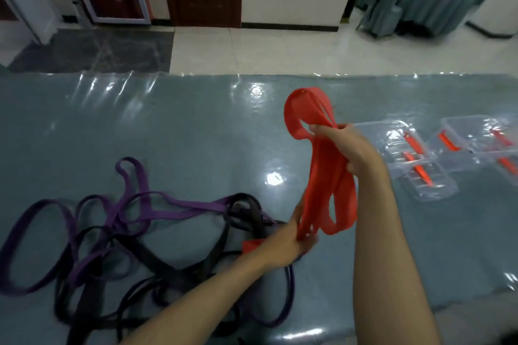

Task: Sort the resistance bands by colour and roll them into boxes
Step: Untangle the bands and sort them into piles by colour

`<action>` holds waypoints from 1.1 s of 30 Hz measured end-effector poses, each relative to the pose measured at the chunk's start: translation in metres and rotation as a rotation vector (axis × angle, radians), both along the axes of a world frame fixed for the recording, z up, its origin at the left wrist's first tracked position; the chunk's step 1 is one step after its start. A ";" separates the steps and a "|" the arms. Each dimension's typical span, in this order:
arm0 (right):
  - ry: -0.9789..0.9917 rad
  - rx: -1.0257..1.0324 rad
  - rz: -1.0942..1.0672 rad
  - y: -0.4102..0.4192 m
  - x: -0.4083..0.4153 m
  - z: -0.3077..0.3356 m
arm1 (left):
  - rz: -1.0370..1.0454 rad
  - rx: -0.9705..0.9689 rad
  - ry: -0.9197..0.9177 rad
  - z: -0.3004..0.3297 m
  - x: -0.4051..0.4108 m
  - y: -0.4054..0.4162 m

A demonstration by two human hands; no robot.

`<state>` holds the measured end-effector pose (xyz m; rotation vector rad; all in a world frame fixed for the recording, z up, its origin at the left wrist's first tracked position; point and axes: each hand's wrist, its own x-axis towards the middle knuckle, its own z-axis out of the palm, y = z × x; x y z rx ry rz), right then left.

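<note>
Right hand (354,148) fingers clamp the bunched red band (322,176) above the tabletop (196,126); left hand (291,244) fingers pinch its lower loops, beside purple and black bands (117,221)

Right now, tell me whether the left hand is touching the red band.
Touching. The head view shows the left hand pinching the lower loops of the red band, fingers wrapped around the strands with no gap.

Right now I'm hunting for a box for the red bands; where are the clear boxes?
In the head view, two clear boxes sit side by side on the table, far right, just beyond the right hand.
</note>
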<state>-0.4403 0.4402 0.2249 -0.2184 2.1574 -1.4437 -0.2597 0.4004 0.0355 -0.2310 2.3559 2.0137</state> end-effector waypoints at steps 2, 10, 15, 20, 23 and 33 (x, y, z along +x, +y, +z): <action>0.127 0.127 -0.023 0.000 -0.016 -0.003 | -0.009 0.121 -0.011 0.002 -0.014 0.025; 0.182 0.273 0.138 -0.017 -0.053 -0.083 | 0.018 0.118 -0.277 -0.015 -0.022 -0.013; 0.187 0.467 0.219 -0.014 -0.035 -0.170 | 0.062 -0.077 -0.390 -0.041 0.000 -0.067; 0.271 0.588 0.395 -0.006 -0.024 -0.218 | 0.120 -0.098 -0.418 -0.055 0.022 -0.110; 0.387 0.721 0.376 0.000 -0.017 -0.229 | 0.231 -0.160 -0.410 -0.062 0.037 -0.127; 0.503 0.321 0.329 0.021 0.096 -0.247 | 0.264 -0.392 -0.269 -0.081 0.095 -0.104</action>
